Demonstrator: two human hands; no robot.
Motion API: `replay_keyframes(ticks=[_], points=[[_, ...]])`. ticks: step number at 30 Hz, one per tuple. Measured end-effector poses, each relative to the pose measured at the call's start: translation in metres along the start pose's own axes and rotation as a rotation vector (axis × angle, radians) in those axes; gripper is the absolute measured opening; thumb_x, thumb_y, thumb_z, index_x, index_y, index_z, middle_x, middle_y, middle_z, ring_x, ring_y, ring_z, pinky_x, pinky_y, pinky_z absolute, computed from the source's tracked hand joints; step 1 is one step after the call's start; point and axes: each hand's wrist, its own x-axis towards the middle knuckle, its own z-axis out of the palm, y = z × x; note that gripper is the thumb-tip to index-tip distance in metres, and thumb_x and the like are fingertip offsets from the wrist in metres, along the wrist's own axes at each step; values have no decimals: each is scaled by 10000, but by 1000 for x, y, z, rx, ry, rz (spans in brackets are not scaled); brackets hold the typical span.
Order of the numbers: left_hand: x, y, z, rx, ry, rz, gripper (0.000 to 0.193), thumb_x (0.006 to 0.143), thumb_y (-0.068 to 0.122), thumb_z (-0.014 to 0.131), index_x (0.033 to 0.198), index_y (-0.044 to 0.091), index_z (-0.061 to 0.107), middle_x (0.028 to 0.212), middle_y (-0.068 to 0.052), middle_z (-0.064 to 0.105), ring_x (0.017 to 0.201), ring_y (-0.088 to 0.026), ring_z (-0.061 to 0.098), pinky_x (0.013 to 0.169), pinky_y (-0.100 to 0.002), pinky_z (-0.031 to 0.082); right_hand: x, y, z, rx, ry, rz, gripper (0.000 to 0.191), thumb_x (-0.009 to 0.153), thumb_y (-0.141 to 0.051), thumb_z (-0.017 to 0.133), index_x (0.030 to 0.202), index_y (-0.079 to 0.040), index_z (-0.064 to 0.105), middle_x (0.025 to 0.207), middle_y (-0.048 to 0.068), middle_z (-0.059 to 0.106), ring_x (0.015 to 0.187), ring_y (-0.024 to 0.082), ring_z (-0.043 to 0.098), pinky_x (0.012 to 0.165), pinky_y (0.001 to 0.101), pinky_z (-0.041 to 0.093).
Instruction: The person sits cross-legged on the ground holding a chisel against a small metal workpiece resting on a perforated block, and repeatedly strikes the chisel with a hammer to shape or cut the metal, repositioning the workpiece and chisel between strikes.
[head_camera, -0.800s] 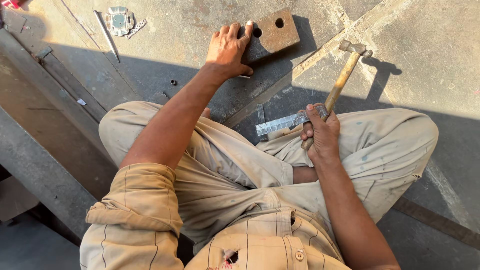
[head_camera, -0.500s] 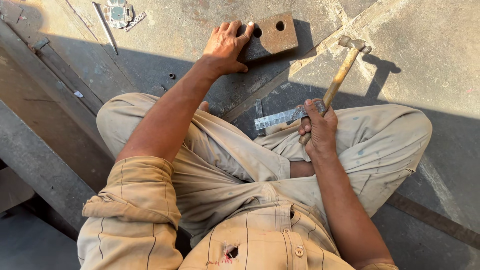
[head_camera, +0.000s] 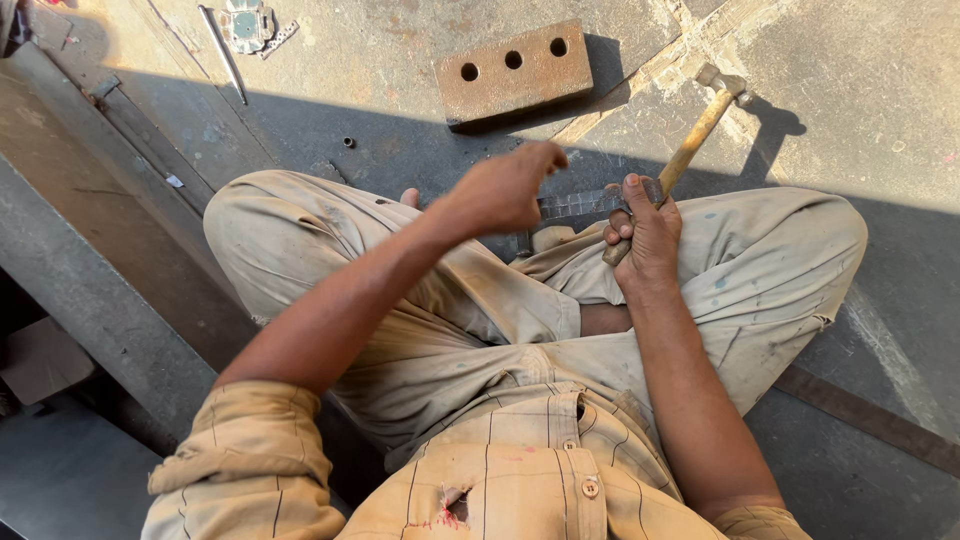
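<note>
I sit cross-legged on a metal floor. My right hand (head_camera: 645, 235) grips the wooden handle of a hammer (head_camera: 690, 145), whose head points away toward the sunlit floor. My left hand (head_camera: 510, 185) hovers above my knees with its fingers curled loosely; whether anything is in it cannot be seen. A rusty rectangular metal block (head_camera: 515, 72) with three round holes lies flat on the floor beyond my left hand, untouched. A flat metal strip (head_camera: 575, 205) shows between my two hands, partly hidden by them.
A thin metal rod (head_camera: 222, 52) and a small square part (head_camera: 247, 22) lie at the far left. A small ring (head_camera: 348, 142) sits on the floor near my left knee. A raised steel beam (head_camera: 80, 260) runs along the left. A flat bar (head_camera: 860, 415) lies at right.
My left hand has lifted off the metal block and drawn back toward my lap. The block now lies fully uncovered. My right hand keeps hold of the hammer.
</note>
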Motion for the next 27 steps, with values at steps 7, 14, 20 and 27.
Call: replay_keyframes(ticks=[7,14,20,27], points=[[-47,19,40,139,313,188,472,676,9,712,1118,18,545,1033,-191,661,891,-385,696,717,-456,571,4,2,1,-49,-4,16,264,942,-238,783,1010,-101,568,932,76,678,513,36,478,441,223,424],[22,-64,-5,173,441,-37,168,843,-27,605,1007,8,601,750,-141,678,626,-267,668,569,-412,541,1,1,1,-34,-6,31,482,890,-462,783,1095,-112,523,933,90,667,512,28,476,439,203,434],[68,-114,-34,-685,445,-466,140,966,125,563,1066,48,626,834,-77,714,721,-245,767,627,-377,623,6,5,-1,-72,9,49,502,881,-476,788,1087,-112,512,872,63,627,498,36,473,423,211,428],[63,-127,-18,149,859,-174,336,755,218,862,1055,119,748,1045,-130,647,889,-300,687,694,-417,574,5,7,0,-117,6,48,459,914,-463,778,1024,-113,501,819,28,584,503,32,480,418,212,425]])
